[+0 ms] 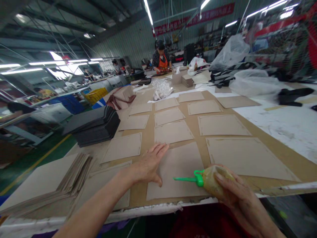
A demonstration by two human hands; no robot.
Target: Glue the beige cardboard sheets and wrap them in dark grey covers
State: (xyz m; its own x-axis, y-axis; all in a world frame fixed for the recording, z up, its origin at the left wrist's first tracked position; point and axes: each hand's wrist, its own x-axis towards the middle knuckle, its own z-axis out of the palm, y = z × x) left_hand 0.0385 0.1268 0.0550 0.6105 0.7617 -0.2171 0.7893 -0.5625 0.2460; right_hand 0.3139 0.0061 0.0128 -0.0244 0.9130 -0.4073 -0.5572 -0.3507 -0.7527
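Note:
My right hand is wrapped round a glue bottle with a green nozzle that points left. The nozzle hovers over a beige cardboard sheet at the table's front edge. On the left side of that same sheet rests my left hand, fingers stretched out and thumb apart. Another sheet lies to the right, with glue-like marks along its edges. Several similar sheets are laid out in columns farther back.
A stack of beige sheets stands at front left, with a pile of black panels behind it. Crumpled clear plastic lies mid-table. Plastic bags sit at right. A person in an orange apron works at the far end.

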